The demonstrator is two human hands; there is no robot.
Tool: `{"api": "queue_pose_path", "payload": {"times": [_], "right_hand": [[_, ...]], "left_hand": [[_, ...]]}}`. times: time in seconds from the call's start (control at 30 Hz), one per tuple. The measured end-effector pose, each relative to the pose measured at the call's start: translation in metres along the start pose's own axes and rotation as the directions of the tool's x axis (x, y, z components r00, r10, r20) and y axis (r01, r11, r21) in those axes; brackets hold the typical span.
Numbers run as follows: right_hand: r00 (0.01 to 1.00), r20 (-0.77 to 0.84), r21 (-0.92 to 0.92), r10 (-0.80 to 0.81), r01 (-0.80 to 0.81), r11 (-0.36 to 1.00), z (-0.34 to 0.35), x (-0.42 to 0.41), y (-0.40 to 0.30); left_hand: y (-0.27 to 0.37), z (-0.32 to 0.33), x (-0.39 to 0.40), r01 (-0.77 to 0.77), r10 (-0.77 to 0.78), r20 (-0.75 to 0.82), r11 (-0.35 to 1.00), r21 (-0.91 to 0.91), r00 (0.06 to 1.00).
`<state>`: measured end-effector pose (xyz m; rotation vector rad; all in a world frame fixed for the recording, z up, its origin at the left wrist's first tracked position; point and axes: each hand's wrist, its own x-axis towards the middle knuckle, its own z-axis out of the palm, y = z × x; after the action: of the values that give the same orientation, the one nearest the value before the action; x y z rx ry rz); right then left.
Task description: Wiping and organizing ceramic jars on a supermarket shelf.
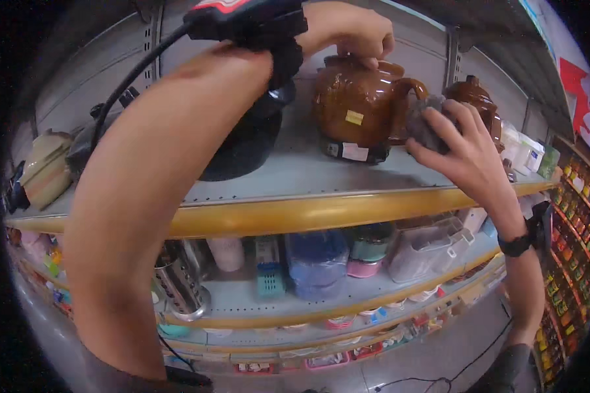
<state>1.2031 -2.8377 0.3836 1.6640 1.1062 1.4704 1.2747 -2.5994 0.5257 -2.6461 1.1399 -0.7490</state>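
A glazed brown ceramic pot (346, 105) with a dark base and pale stickers stands on the upper shelf before me. My left hand (366, 34) grips the top of this pot; its fingertips are partly hidden, so I cannot tell whether they hold a lid or the rim. On the pot's right side is a curved handle (414, 86). Beside that handle my right hand (459, 135) holds a crumpled grey cloth (423, 123), pressed against or close to the handle. Behind the right hand stands another brown ceramic pot (472, 96), partly covered by the fingers.
A yellow strip (319, 213) edges the upper shelf (295, 179). Left of the pot sit a black pan-like vessel (248, 147) and a beige pot (46, 169). Below are a perforated metal holder (179, 285), blue containers (317, 265) and a clear plastic box (423, 250). A cable (477, 356) lies on the floor.
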Motion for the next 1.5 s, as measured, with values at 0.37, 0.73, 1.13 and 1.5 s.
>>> {"api": "queue_pose_path", "payload": {"times": [0.37,0.73,1.13,1.5], "right_hand": [[0.805,-0.046,0.592,0.592,-0.455,0.665,0.024,0.051,0.027],[0.738,0.288,0.657,0.61,-0.616,0.435,-0.03,-0.014,-0.022],[0.746,0.024,0.566,0.665,-0.559,0.607,-0.097,-0.091,-0.059],[0.949,-0.117,0.825,0.291,-0.07,0.56,-0.097,-0.227,-0.062]], "left_hand": [[-0.007,0.001,0.006,-0.014,0.016,-0.052,0.999,0.038,0.999],[-0.004,0.0,-0.003,0.002,0.003,-0.07,0.997,0.078,0.998],[0.096,-0.019,-0.038,0.415,-0.447,-0.16,0.888,-0.197,0.88],[0.164,0.071,-0.003,0.118,-0.717,0.141,-0.082,-0.99,0.683]]}}
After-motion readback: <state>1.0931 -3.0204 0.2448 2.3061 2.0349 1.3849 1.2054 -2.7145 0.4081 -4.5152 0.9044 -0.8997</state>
